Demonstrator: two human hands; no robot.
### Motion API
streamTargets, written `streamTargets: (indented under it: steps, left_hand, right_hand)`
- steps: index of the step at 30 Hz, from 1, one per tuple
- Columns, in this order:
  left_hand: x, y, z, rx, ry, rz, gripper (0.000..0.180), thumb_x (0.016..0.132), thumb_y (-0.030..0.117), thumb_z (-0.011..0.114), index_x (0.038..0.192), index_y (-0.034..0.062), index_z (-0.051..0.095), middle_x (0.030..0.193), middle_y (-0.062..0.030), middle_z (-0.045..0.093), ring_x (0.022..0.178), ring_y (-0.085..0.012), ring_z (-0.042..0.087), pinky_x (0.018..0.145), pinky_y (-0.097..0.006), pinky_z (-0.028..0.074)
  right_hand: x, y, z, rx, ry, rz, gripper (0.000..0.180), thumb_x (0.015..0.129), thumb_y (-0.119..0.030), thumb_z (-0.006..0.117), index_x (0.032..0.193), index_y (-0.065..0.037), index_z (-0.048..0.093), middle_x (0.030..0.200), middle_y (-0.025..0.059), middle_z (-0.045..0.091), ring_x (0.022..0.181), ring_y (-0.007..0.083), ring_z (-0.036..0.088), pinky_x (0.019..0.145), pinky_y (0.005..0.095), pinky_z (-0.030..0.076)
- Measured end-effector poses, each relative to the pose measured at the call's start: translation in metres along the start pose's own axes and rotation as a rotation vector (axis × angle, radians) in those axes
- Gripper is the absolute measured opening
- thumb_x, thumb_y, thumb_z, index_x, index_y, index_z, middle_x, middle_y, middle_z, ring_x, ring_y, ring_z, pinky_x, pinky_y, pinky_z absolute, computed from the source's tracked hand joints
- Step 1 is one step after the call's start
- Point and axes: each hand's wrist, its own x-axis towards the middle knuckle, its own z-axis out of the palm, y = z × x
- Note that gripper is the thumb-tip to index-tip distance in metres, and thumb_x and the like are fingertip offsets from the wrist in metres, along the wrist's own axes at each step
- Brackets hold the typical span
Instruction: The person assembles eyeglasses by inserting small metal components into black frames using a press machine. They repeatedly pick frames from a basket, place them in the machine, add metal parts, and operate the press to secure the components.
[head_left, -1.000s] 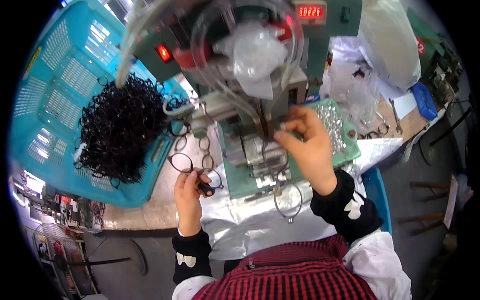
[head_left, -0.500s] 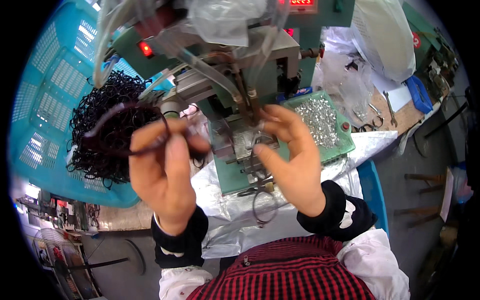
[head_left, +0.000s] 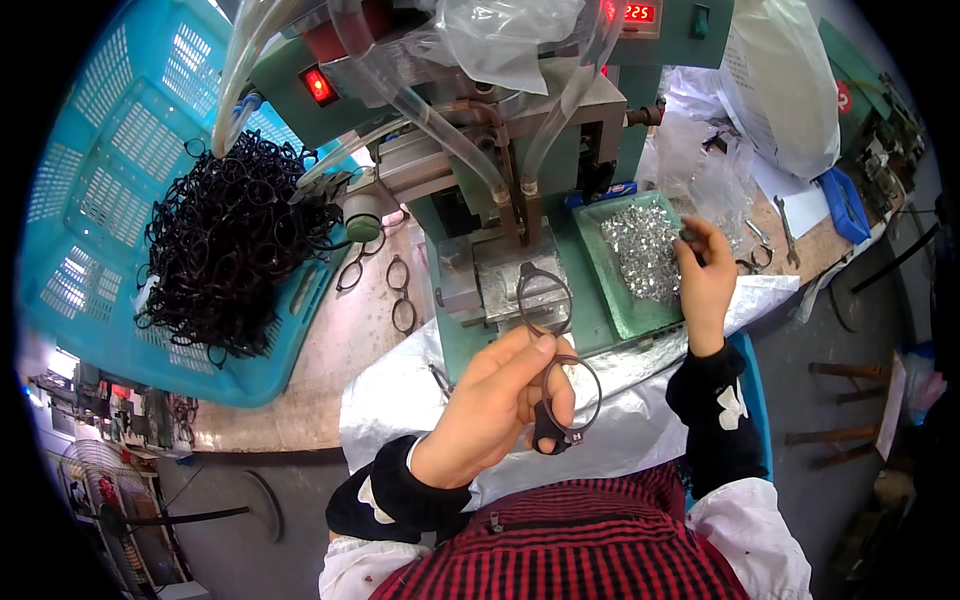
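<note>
My left hand (head_left: 495, 405) holds a dark eyeglass frame front (head_left: 560, 340) by its lower rim, just in front of the green bench machine (head_left: 520, 200). The frame's upper lens ring lies over the machine's metal fixture block (head_left: 500, 275). My right hand (head_left: 705, 275) is off to the right, fingertips pinched over a green tray of small shiny metal parts (head_left: 640, 250); what it pinches is too small to tell. White plastic sheeting (head_left: 400, 390) covers the bench edge under both hands.
A blue plastic basket (head_left: 120, 200) at left holds a heap of several dark eyeglass frames (head_left: 225, 245). Two loose frames (head_left: 400, 295) lie on the bench beside it. Clear hoses hang over the machine. Pliers, bags and a blue box sit at far right.
My left hand came from the basket side to the centre with one frame and set it by the fixture. My right hand left the fixture and reached right to the parts tray.
</note>
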Motion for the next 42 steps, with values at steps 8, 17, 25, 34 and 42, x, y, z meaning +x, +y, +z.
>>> streamTargets:
  steps: [8,17,25,34,42]
  left_hand:
    - [0.001,-0.003,-0.016,0.069,-0.071,0.019,0.032,0.108,0.031,0.044,0.116,0.0016,0.054,0.072,-0.012,0.064,0.057,-0.0152,0.059,0.047,-0.026,0.048]
    - [-0.047,-0.048,-0.122,0.329,0.717,0.71,0.017,0.101,0.014,0.057,0.113,0.002,0.058,0.087,-0.0084,0.066,0.076,-0.0144,0.061,0.071,-0.026,0.047]
    - [0.041,0.02,-0.213,1.63,0.99,0.98,0.009,0.076,0.015,0.08,0.081,0.0093,0.076,0.091,-0.0082,0.066,0.089,-0.0299,0.058,0.079,-0.041,0.045]
    - [0.094,0.01,-0.281,1.479,1.001,0.503,0.017,0.078,0.023,0.071,0.075,0.0057,0.071,0.081,-0.0142,0.07,0.077,-0.0342,0.069,0.067,-0.044,0.053]
    - [0.113,0.027,-0.329,1.791,1.304,0.559,0.013,0.085,0.02,0.07,0.09,0.0083,0.067,0.092,-0.0146,0.064,0.09,-0.0374,0.063,0.075,-0.049,0.052]
  right_hand:
    - [0.006,-0.086,0.047,0.124,-0.659,-0.197,0.023,0.087,-0.014,0.072,0.108,-0.007,0.076,0.125,0.0176,0.061,0.127,0.0321,0.053,0.106,0.0392,0.04]
    - [0.009,-0.079,0.061,0.231,-0.79,0.082,0.02,0.086,-0.015,0.073,0.101,-0.002,0.075,0.116,0.0137,0.067,0.124,0.0271,0.056,0.102,0.0359,0.041]
    - [-0.01,-0.075,0.06,0.061,-0.291,-0.156,0.012,0.086,-0.005,0.07,0.096,0.001,0.073,0.096,0.0103,0.072,0.092,0.0207,0.067,0.085,0.0306,0.049]
    - [-0.059,-0.008,-0.075,-0.226,0.085,0.053,0.016,0.087,0.002,0.07,0.103,0.004,0.072,0.098,0.0066,0.072,0.09,0.0137,0.064,0.083,0.0267,0.049]
    - [-0.036,-0.086,0.0,0.102,-0.316,-0.017,0.02,0.083,0.002,0.07,0.103,0.003,0.071,0.094,0.0091,0.071,0.09,0.0173,0.065,0.083,0.0286,0.05]
